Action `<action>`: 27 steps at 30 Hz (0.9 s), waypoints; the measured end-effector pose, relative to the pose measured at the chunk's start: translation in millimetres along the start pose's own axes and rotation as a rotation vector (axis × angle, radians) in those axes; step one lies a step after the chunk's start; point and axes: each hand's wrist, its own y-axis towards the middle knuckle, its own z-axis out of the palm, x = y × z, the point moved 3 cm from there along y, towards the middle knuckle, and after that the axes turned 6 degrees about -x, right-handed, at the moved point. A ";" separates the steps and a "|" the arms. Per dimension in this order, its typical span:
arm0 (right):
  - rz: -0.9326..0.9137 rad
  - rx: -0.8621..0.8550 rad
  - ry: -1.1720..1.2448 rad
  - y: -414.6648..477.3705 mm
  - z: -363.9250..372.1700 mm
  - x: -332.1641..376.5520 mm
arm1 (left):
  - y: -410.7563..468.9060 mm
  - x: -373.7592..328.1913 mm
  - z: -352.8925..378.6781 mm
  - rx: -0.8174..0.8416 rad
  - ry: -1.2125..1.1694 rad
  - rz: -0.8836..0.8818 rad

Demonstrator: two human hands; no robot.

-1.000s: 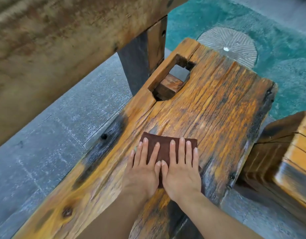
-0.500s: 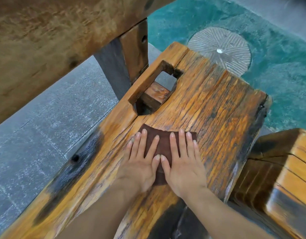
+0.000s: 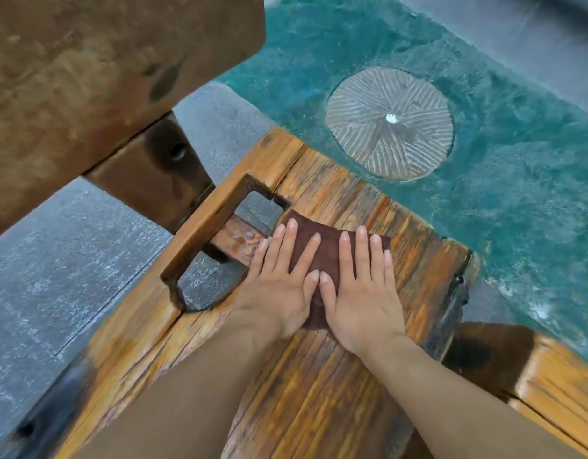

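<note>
- Cloth (image 3: pixel 329 250): brown, flat on wooden worktop (image 3: pixel 319 392).
- Left grip (image 3: pixel 279 286), right grip (image 3: pixel 362 293): side by side, fingers straight, pressing cloth, clasping nothing.

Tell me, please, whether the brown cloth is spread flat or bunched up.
Spread flat: the cloth lies smooth on the bench under the left hand and right hand.

Soft, even daylight falls from above, and shadows are faint and soft-edged. The varnished tabletop (image 3: pixel 418 260) carries a dull sheen along its grain. Motion blur smears its near end and the lower left corner, while the round grooved stone (image 3: pixel 389 122) looks fairly crisp. The wide lens bows the overhead beam (image 3: pixel 104 77), which is soft and unfocused.
</note>
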 end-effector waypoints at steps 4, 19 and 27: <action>0.006 -0.004 0.008 39.4 -8.1 -7.4 | 39.1 -2.5 -12.6 -0.060 0.006 -0.007; 0.039 -0.053 0.061 120.2 -16.6 19.3 | 107.3 37.7 -41.2 -0.150 0.057 -0.086; -0.034 -0.096 0.070 110.4 -13.5 5.8 | 91.8 16.6 -27.9 -0.238 -0.137 -0.146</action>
